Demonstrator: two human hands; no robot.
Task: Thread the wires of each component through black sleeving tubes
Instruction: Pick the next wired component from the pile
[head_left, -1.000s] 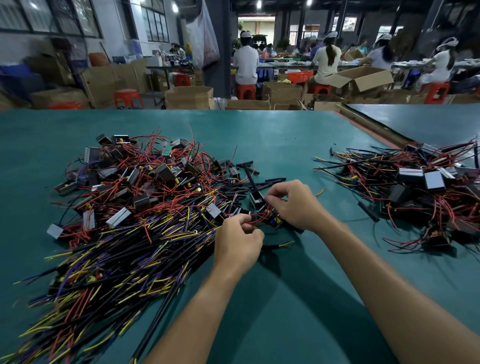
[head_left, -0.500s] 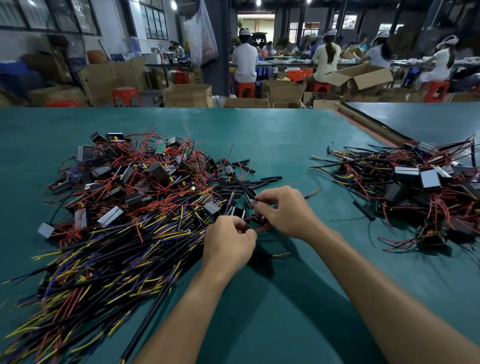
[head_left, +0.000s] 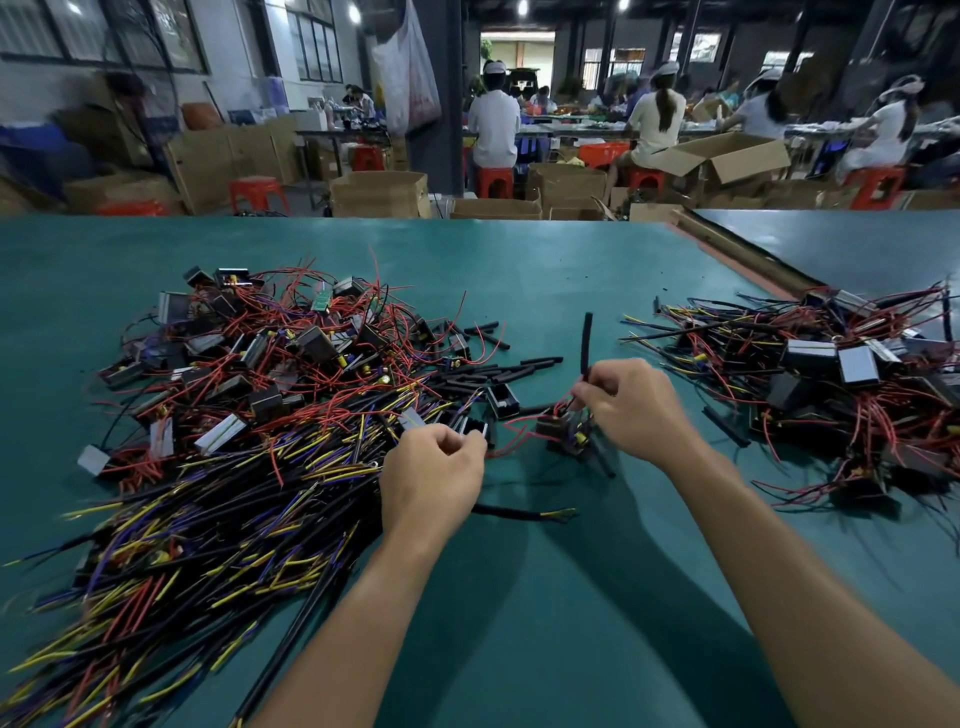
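Observation:
My right hand (head_left: 626, 410) pinches the lower end of a black sleeving tube (head_left: 587, 343) that stands almost upright above the green table (head_left: 545, 270). Just below that hand lies a small dark component (head_left: 563, 431) with red wires. One of its red wires (head_left: 511, 434) runs left to my left hand (head_left: 434, 475), whose curled fingers pinch it. A heap of components with red wires and long black-sleeved leads (head_left: 249, 415) fills the left of the table. Short loose black tubes (head_left: 498, 369) lie between the heap and my hands.
A second pile of components with red wires and black tubes (head_left: 831, 384) covers the right side. One sleeved lead with yellow tips (head_left: 524, 513) lies alone near my left wrist. Beyond the table's far edge are cardboard boxes, red stools and seated people.
My right hand has moved right and lifted a black tube upright. My left hand has drawn back a little with the red wire, so the hands are farther apart.

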